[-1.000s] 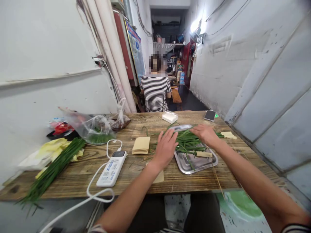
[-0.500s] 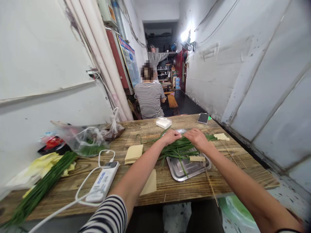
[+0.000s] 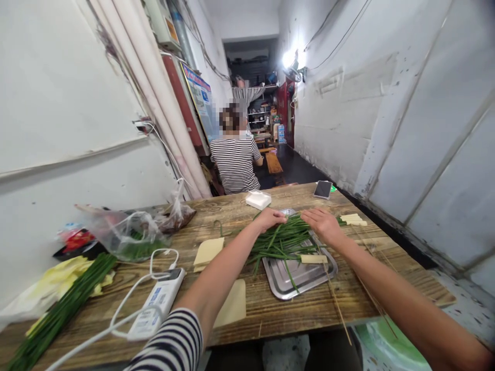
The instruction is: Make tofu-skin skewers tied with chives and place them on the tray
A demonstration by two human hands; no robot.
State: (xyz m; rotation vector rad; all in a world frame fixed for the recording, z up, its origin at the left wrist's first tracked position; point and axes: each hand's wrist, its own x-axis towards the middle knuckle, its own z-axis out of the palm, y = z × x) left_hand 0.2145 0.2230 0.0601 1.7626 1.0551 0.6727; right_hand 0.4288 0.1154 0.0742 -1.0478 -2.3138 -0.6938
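Observation:
A pile of long green chives (image 3: 280, 238) lies across a shallow metal tray (image 3: 284, 288). At the far side of the pile my left hand (image 3: 269, 219) has its fingers curled together on some chives; its fingertips are partly hidden. My right hand (image 3: 322, 222) rests over the pile's right side, palm down, fingers stretched out. A pale yellow roll (image 3: 314, 259) on a thin skewer (image 3: 340, 312) lies at the tray's right. Further right are several similar rolls (image 3: 353, 220) with chives. Left of the tray is a stack of pale yellow sheets (image 3: 209, 252), and one sheet (image 3: 232, 304) lies nearer.
A white power strip (image 3: 157, 304) and its cable lie at the left. Behind are more chives (image 3: 64, 312) and plastic bags (image 3: 127, 229). A white box (image 3: 258, 199) and a phone (image 3: 323, 189) sit at the far edge. A person in a striped shirt (image 3: 234, 165) sits beyond.
My right hand has moved slightly right, away from my left hand, and its fingers have straightened. My left hand stays at the chives. The whole view has shifted a little.

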